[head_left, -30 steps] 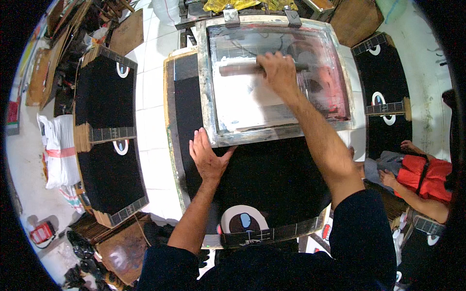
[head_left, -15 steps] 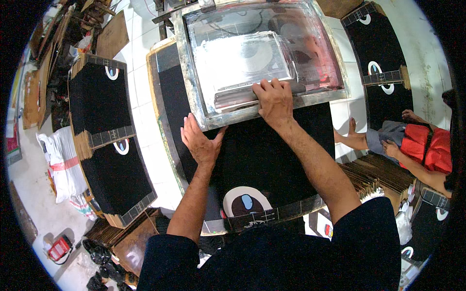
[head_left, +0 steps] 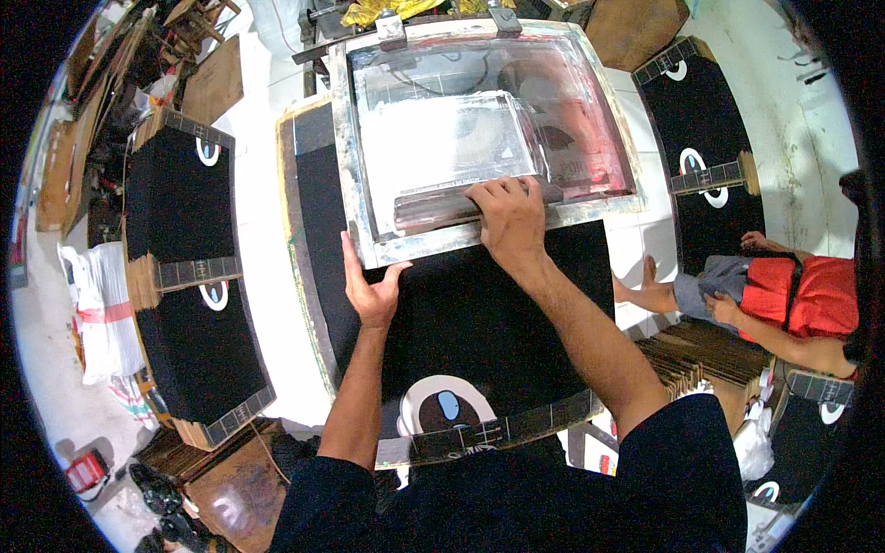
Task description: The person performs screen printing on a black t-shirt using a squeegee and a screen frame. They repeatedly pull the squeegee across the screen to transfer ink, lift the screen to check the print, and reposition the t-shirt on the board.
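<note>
A screen-printing frame [head_left: 378, 251] with a pale, paint-smeared rim lies over a black fabric panel [head_left: 479, 313]. White ink [head_left: 415, 138] covers the left part of its mesh, with red stains at the right. My right hand [head_left: 510, 219] is closed around a squeegee [head_left: 429, 209], a long dark bar lying along the near side of the mesh. At the frame's near left corner is my left hand [head_left: 371, 297], fingers straight up beside the rim and thumb spread under its near edge. A printed cartoon eye [head_left: 449, 405] shows on the panel's near end.
Stacks of black panels with printed eyes stand at the left [head_left: 180, 203] and right [head_left: 696, 120]. Hinge clamps [head_left: 391, 35] hold the frame's far edge. Another person's arm [head_left: 784, 336] and red garment [head_left: 802, 286] are at the right. Boards [head_left: 701, 350] stand stacked near them.
The whole view has shifted slightly, bringing the clamps into sight. My left fingers have gone from over the frame's corner to beside it. My right hand stays on the squeegee.
</note>
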`<state>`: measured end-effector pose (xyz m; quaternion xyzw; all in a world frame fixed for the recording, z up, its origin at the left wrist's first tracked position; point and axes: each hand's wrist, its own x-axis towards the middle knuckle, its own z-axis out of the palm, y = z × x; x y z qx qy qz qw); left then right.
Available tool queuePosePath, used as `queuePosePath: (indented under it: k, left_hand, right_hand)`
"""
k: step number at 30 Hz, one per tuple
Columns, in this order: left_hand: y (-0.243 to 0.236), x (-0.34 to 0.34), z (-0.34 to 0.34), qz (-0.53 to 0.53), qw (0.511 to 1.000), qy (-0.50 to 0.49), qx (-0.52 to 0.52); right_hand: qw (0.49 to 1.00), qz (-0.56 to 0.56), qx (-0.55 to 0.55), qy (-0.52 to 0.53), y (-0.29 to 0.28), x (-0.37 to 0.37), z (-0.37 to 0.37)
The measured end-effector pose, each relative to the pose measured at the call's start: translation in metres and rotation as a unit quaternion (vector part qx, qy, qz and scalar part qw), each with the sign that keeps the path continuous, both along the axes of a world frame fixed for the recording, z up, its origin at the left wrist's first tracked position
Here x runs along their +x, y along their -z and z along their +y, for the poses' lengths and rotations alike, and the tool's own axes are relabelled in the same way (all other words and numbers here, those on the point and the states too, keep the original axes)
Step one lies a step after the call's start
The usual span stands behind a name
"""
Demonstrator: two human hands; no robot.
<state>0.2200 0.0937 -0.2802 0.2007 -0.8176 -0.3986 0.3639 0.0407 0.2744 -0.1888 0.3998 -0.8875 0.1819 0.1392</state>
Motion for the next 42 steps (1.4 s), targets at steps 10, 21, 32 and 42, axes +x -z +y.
queuePosePath:
  k: [10, 21, 32, 42]
  left_hand:
    - [0.004, 0.003, -0.001, -0.009, 0.998, 0.007, -0.067]
    - [0.006, 0.003, 0.000, -0.016, 0.998, 0.003, -0.055]
    - [0.000, 0.004, 0.003, -0.045, 0.996, -0.006, -0.070]
    - [-0.020, 0.003, 0.003, 0.025, 0.998, 0.021, -0.055]
  right_hand:
    - [0.991, -0.071, 0.110, -0.029, -0.037, -0.052, -0.022]
    - [0.990, -0.068, 0.105, -0.063, 0.001, -0.141, -0.061]
    - [0.998, -0.018, 0.062, -0.022, 0.003, -0.103, -0.056]
    - [0.999, -0.053, 0.006, -0.007, -0.026, 0.039, 0.020]
